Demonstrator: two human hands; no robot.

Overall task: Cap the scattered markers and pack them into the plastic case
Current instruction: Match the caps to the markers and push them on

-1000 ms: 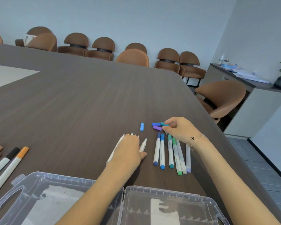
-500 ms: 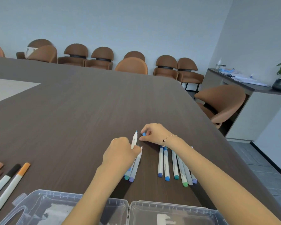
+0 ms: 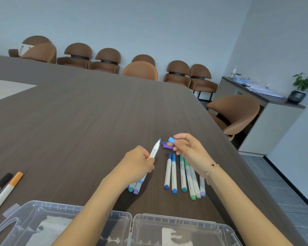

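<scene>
My left hand point(image 3: 138, 164) grips an uncapped white marker point(image 3: 154, 150) with its light-blue tip up and tilted right. A few more uncapped markers point(image 3: 134, 188) lie under that hand, only their coloured ends showing. My right hand point(image 3: 188, 150) pinches a light-blue cap point(image 3: 171, 140) a short way right of the tip. Loose blue and purple caps point(image 3: 166, 145) lie on the table just below it. Several capped markers point(image 3: 182, 174) lie in a row under my right wrist. The open clear plastic case point(image 3: 132, 226) sits at the near edge.
Black- and orange-capped markers point(image 3: 6, 185) lie at the left edge of the dark wooden table point(image 3: 78, 121). Brown chairs point(image 3: 235, 112) stand along the far and right sides. A cabinet with a plant point(image 3: 302, 86) is at the right wall.
My left hand has lifted one marker off the table and tilted it up. My right hand picked up the light-blue cap and raised it toward the tip.
</scene>
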